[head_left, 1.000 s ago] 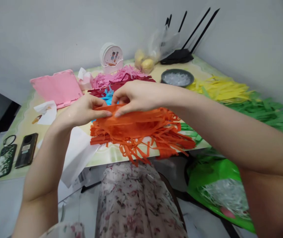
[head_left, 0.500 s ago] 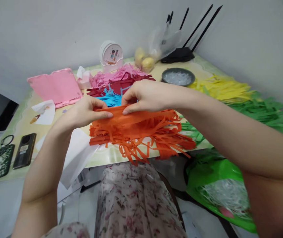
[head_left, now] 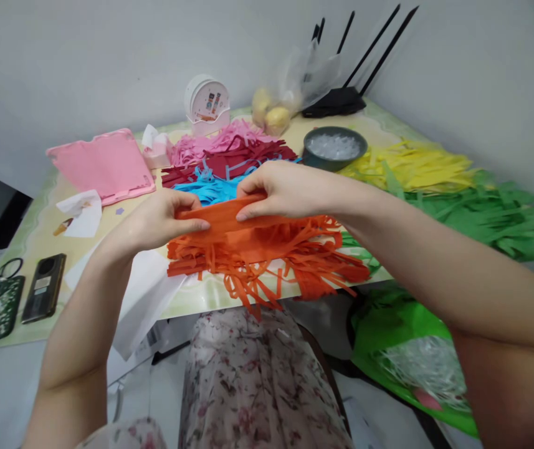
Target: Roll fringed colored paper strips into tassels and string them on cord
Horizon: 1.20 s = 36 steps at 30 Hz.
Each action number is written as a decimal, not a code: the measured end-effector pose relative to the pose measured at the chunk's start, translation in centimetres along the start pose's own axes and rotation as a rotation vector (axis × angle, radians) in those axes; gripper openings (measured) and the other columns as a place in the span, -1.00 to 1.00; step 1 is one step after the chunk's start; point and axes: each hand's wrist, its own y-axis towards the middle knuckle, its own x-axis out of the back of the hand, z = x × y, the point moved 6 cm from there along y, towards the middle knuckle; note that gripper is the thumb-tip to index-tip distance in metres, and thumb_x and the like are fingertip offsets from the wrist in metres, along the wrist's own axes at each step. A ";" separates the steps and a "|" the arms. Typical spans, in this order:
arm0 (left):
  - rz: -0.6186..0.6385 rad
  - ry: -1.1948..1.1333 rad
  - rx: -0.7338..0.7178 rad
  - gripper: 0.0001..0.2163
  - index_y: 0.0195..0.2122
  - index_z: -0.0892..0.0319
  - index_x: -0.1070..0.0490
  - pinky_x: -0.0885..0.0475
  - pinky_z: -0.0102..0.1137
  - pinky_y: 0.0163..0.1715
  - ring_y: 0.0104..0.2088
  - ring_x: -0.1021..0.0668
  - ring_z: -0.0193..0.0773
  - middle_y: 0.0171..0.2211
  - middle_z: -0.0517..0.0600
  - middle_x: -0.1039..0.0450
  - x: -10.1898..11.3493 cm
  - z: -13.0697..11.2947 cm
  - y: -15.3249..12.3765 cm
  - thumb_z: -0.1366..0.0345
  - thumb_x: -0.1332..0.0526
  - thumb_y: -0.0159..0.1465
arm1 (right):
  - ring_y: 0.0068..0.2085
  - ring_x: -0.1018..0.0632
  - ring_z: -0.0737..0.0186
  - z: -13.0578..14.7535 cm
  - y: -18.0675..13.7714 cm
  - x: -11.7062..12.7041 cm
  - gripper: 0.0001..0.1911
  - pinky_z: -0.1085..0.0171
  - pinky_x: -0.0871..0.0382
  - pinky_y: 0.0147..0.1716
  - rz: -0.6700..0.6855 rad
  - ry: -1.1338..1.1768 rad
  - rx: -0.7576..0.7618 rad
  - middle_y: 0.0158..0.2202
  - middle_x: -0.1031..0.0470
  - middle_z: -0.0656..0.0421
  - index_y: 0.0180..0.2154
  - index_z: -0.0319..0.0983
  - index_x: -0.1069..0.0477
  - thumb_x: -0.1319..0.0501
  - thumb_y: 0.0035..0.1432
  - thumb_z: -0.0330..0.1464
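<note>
My left hand and my right hand both pinch one orange paper strip, held flat between them just above the table. Below it lies a heap of cut orange paper strips that hangs over the table's front edge. Behind the hands lie blue strips, dark red strips and pink strips.
Yellow strips and green strips lie at the right. A dark bowl of white bits, a pink folder, two phones, white paper, a router and a green bag are around.
My hands have drawn a little apart and pulled the orange strip flat and taut. The view has shifted slightly, so more blue strips show behind them.
</note>
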 end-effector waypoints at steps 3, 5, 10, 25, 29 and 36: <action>-0.040 0.014 -0.037 -0.71 -0.53 0.18 -0.30 -0.13 -0.50 -0.57 -0.57 -0.25 -0.44 -0.60 -0.18 -0.21 0.1 -0.8 -0.2 0.15 -0.35 0.16 | -0.53 -0.29 0.40 0.0 -0.1 0.0 -0.75 0.29 -0.04 -0.47 -0.025 0.022 0.016 -0.63 -0.31 0.32 -0.57 -0.22 -0.36 -0.35 0.06 -0.36; -0.070 -0.004 -0.029 -0.71 -0.54 0.17 -0.27 -0.15 -0.51 -0.57 -0.57 -0.28 -0.44 -0.60 -0.18 -0.23 0.1 -1.1 -0.5 0.18 -0.34 0.16 | -0.52 -0.30 0.40 0.0 -0.4 0.1 -0.75 0.31 -0.05 -0.47 -0.049 0.047 0.009 -0.61 -0.33 0.32 -0.56 -0.23 -0.35 -0.35 0.06 -0.36; -0.164 -0.336 0.086 -0.78 -0.42 0.17 -0.37 -0.39 -0.48 -0.55 -0.57 -0.53 -0.32 -0.57 -0.10 -0.45 -0.6 0.6 -1.3 0.16 -0.33 0.20 | -0.51 -0.33 0.41 -0.6 -1.8 -0.1 -0.80 0.34 -0.11 -0.48 -0.199 0.210 -0.069 -0.57 -0.36 0.30 -0.47 -0.26 -0.41 -0.30 0.15 -0.32; -0.453 -0.785 -0.021 -0.91 -0.41 0.11 -0.67 -0.48 -0.44 -0.48 -0.46 -0.58 -0.26 -0.54 0.02 -0.52 -3.4 3.3 -3.5 0.23 -0.41 0.14 | -0.20 -0.62 0.23 -2.6 -5.0 -3.0 -0.74 0.23 -0.52 -0.16 -0.517 0.525 0.117 -0.26 -0.65 0.17 -0.31 -0.10 -0.66 -0.20 0.15 -0.48; -0.452 -0.784 -0.027 -0.93 -0.43 0.11 -0.66 -0.48 -0.40 -0.44 -0.40 -0.58 -0.22 -0.49 0.05 -0.52 -3.7 3.2 -3.6 0.27 -0.39 0.14 | -0.20 -0.62 0.20 -2.6 -5.0 -3.1 -0.73 0.19 -0.53 -0.13 -0.504 0.492 0.140 -0.27 -0.65 0.15 -0.33 -0.10 -0.66 -0.19 0.16 -0.47; -0.451 -0.775 0.007 -0.88 -0.30 0.15 -0.61 -0.49 -0.38 -0.33 -0.41 -0.56 -0.27 -0.35 0.02 -0.55 -4.1 3.8 -3.5 0.27 -0.30 0.21 | -0.18 -0.62 0.18 -2.4 -4.7 -2.9 -0.77 0.20 -0.50 -0.16 -0.446 0.461 0.188 -0.20 -0.64 0.10 -0.23 -0.14 -0.66 -0.21 0.27 -0.28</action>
